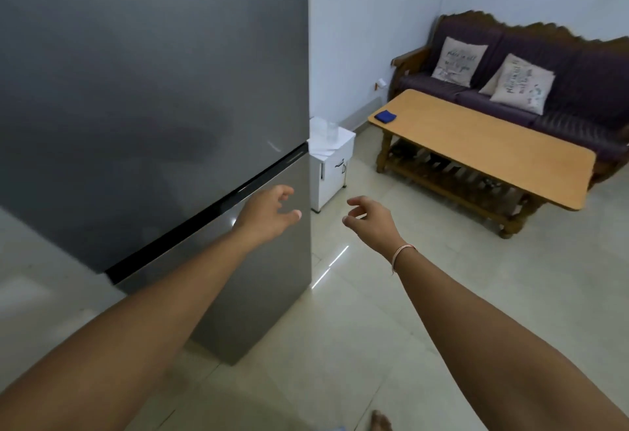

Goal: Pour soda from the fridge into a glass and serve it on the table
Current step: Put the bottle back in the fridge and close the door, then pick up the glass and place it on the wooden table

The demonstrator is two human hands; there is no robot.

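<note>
Fingers (289, 214) of both hands hang loose and hold nothing, the left hand (263, 214) just before the shut fridge (153, 90). A glass (328, 131) waits on the small cabinet (332, 165) beside it; the soda is unseen, so fetching, pouring and serving on the bench (476, 144) all remain

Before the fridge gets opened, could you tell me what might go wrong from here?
1. The glass stands on the small white cabinet right beside the fridge; it is clear and hard to see, so an arm or the door might knock it.
2. Both the left hand and the right hand are empty and off the door, so a hurried grip could slip.
3. The blue cloth occupies a corner of the table.
</note>
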